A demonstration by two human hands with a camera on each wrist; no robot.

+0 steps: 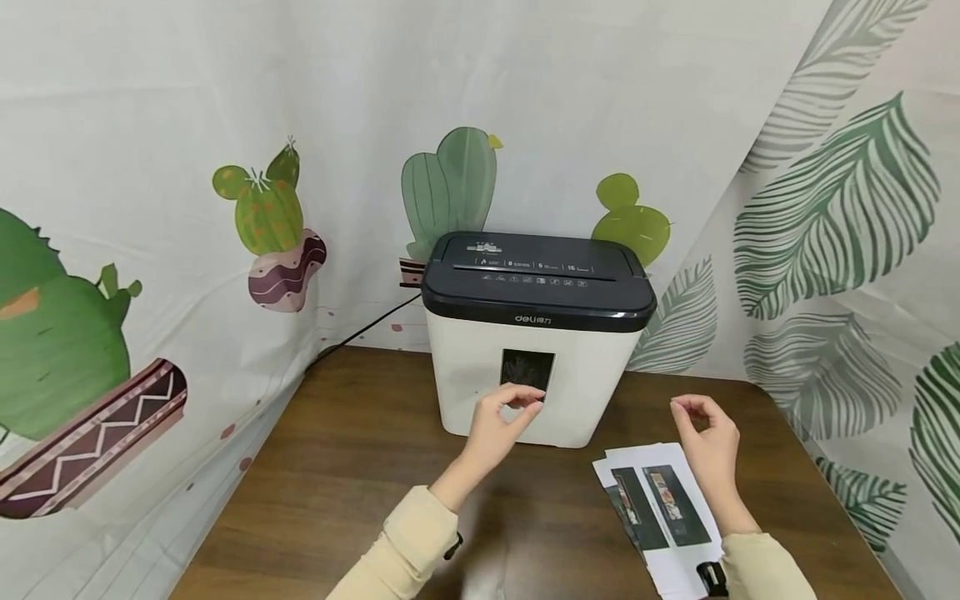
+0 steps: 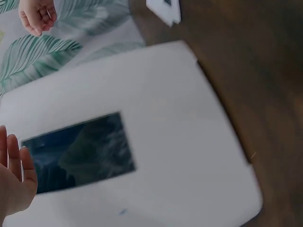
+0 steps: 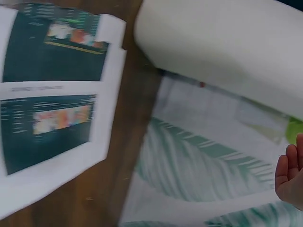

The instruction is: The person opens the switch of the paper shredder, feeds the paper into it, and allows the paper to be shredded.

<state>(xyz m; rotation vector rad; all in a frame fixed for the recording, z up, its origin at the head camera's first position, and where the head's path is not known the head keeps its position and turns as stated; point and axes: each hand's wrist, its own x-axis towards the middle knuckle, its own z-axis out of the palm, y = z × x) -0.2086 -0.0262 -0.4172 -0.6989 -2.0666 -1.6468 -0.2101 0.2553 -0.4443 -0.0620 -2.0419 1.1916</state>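
Note:
A white paper shredder (image 1: 472,375) with a black top (image 1: 536,279) stands at the back middle of the table. My left hand (image 1: 498,421) hovers before its dark window (image 1: 528,367), fingers loosely bent, thumb near the fingertips and nothing between them. In the left wrist view the window (image 2: 85,151) and part of the left hand (image 2: 16,179) show close together. My right hand (image 1: 708,442) is in the air just above and right of a stack of printed sheets (image 1: 660,500), also holding nothing. The right wrist view shows the sheets (image 3: 52,90) and the right fingers (image 3: 291,165).
A black cord (image 1: 367,327) runs from the shredder's left side over the table's back edge. Behind the brown wooden table (image 1: 352,467) hangs a white cloth (image 1: 337,100) printed with cacti and leaves. A black wrist strap (image 1: 711,578) shows by the right sleeve.

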